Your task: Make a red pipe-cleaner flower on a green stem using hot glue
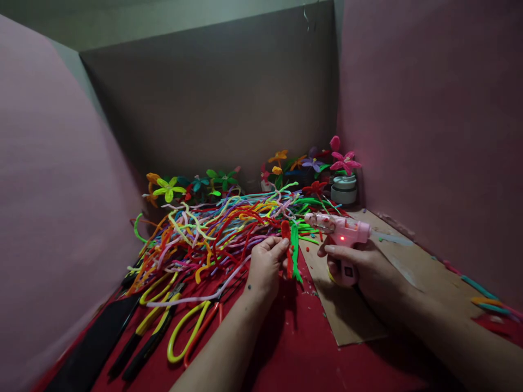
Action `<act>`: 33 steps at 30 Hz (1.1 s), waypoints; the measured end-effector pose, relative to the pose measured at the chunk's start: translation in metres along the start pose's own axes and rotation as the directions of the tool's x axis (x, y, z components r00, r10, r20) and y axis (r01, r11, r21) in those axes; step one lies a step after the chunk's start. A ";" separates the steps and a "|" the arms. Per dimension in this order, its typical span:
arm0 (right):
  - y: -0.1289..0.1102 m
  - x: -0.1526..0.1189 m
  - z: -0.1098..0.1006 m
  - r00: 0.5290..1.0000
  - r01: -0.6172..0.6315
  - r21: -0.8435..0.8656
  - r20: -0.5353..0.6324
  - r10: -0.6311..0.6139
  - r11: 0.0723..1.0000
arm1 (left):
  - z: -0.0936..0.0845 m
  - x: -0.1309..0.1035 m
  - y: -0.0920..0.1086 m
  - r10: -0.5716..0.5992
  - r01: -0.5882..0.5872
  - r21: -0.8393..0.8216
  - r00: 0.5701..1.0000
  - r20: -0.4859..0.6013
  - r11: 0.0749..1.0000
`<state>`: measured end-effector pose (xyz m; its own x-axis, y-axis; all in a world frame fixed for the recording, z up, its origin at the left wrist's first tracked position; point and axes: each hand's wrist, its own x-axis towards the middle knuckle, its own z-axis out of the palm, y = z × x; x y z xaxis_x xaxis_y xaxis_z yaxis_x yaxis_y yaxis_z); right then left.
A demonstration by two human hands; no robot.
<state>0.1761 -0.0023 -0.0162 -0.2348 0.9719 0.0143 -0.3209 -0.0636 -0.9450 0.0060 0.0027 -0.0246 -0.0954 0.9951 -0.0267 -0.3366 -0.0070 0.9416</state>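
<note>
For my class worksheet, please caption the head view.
Near heaped pipe cleaners, the left hand holds a red piece; the right hand, a glue gun.

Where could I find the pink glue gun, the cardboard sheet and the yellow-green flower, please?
Pink glue gun [348,230], head view: on the body, above the handle.
Cardboard sheet [346,318], head view: on its bare near part.
Yellow-green flower [168,189], head view: at its center.

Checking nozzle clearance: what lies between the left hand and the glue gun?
In the head view, a red strip and a green strip.
</note>
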 end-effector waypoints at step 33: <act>-0.008 -0.004 0.007 0.992 0.122 -0.316 0.070 -0.105 0.941 | 0.002 0.001 0.003 0.018 -0.018 -0.014 1.000 0.015 1.000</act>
<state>0.1735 -0.0075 -0.0067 -0.2631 0.9551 0.1364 -0.0409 0.1302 -0.9906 0.0070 0.0040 -0.0209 -0.0873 0.9962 -0.0044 -0.3479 -0.0263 0.9372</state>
